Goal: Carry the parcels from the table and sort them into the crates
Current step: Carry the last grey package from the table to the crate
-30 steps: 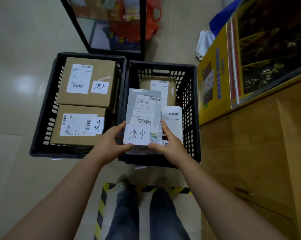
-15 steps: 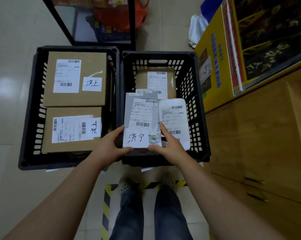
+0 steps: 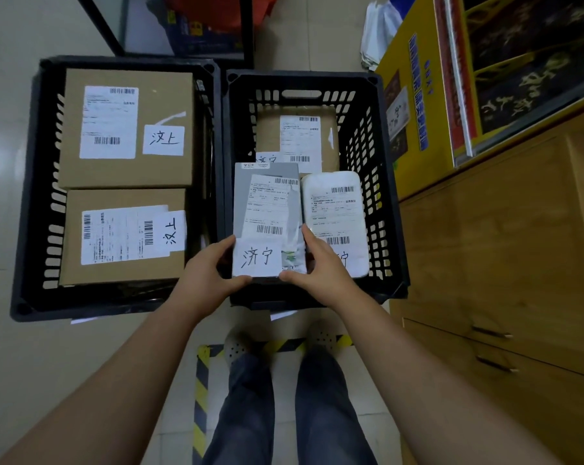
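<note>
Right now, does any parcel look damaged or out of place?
Mostly tidy. The grey mailer held by both hands over the right crate has a wrinkled, partly peeling shipping label. Its handwritten tag matches the white parcel beside it, so the sorting looks right.

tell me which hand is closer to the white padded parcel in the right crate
Right. The right hand lies against the white padded parcel, covering its near left corner. The left hand is across the grey parcel, on its far side.
</note>
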Demonstrator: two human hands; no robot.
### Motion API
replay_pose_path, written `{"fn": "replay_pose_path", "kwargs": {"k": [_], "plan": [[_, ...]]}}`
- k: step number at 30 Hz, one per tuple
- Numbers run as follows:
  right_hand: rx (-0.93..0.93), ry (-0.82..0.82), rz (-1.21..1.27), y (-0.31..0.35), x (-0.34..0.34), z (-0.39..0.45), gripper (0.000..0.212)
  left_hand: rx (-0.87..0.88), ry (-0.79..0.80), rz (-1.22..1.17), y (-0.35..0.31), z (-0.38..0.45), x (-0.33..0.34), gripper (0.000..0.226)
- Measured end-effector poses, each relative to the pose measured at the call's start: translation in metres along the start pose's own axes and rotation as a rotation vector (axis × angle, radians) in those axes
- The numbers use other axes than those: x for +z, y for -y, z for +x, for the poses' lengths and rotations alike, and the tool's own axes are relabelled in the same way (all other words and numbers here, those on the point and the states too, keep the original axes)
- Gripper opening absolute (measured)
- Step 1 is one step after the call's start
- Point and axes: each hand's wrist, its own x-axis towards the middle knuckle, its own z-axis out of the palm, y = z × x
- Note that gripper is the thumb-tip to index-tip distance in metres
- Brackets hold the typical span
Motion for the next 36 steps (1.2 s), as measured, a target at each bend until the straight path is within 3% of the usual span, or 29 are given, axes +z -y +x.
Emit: {"fn": "replay_pose_path", "kwargs": {"k": [23,29,36], "plan": [[-0.020,-0.038,-0.374,0.001,0.018,0.010,0.087,0.226,-0.114,0.462,0.008,-0.002,0.023,0.060],[-0.146,-0.137,-0.466,-0.002,0.008,0.004,0.070,0.239,-0.159,0.529,0.010,0.002,0.023,0.064],[-0.186,-0.145,-0.589,-0.008,0.017,0.008,0.076,0.242,-0.134,0.692,0.007,0.014,0.035,0.076]]}}
